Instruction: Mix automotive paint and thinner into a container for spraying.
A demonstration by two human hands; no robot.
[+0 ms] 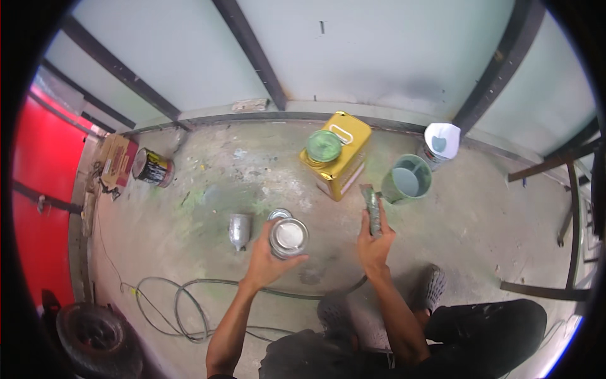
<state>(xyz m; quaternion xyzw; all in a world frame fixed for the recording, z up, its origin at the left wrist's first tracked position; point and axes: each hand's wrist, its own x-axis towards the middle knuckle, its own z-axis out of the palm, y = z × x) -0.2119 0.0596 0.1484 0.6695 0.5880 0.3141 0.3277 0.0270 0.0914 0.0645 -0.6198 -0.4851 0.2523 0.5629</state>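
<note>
My left hand (268,259) is wrapped round a small round metal can (290,235) with a white inside. Close behind that can, a round metal lid or tin (278,213) shows in part on the floor. My right hand (375,249) grips the paint-smeared handle of a green plastic jug (390,187), which contains grey-green liquid. A silver cup-shaped metal container (240,231) lies to the left of my left hand. Beyond my hands stands a yellow rectangular metal can (358,142) with a green paint-covered round piece (324,146) on top.
A white-lined can (440,142) stands behind the jug. At the left are a dark paint can (152,167), a cardboard box (118,161) and a tyre (95,335). A hose (183,297) coils across the floor near me. A metal frame (574,221) stands at the right.
</note>
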